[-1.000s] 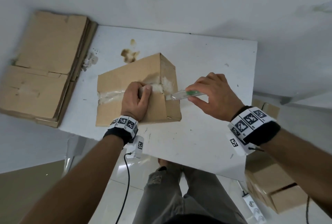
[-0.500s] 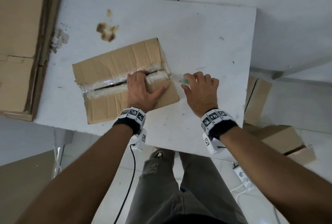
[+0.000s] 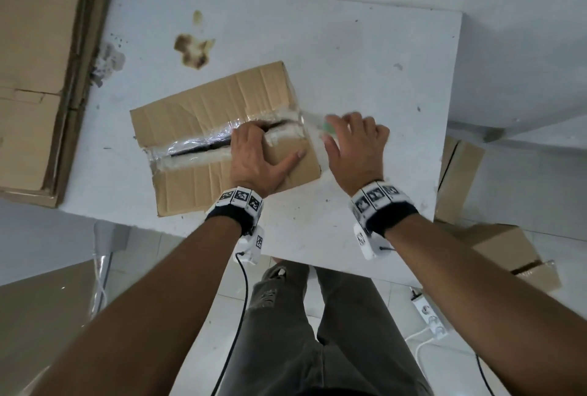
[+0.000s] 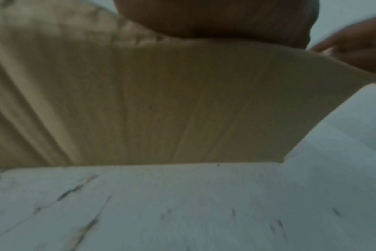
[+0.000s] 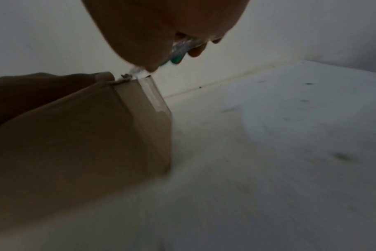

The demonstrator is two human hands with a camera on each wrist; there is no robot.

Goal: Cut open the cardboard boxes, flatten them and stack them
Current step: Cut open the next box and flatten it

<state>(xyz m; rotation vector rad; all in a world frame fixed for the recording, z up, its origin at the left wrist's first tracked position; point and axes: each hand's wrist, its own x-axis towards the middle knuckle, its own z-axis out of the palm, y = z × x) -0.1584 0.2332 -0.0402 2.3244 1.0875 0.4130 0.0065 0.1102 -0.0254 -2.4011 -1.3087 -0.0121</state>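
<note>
A brown cardboard box (image 3: 206, 100) lies on the white table (image 3: 349, 62), and its taped top seam is slit open along the middle. My left hand (image 3: 254, 154) rests on the near flap: the fingers curl into the slit and the thumb spreads flat toward the right edge. My right hand (image 3: 352, 141) grips a clear cutter with a green part (image 3: 328, 127) at the right end of the seam. In the right wrist view the cutter's (image 5: 176, 59) tip touches the box's (image 5: 75, 135) top corner, where clear tape runs down the side.
A stack of flattened cardboard (image 3: 35, 62) lies to the left of the table. On the floor at the right are a closed box (image 3: 508, 249), a cardboard piece (image 3: 457, 173) and a power strip (image 3: 428, 313). A brown stain (image 3: 193, 49) marks the table behind the box.
My right hand has drawn in with the cutter to the right end of the seam. The left hand has spread its thumb over the near flap. The seam now gapes open.
</note>
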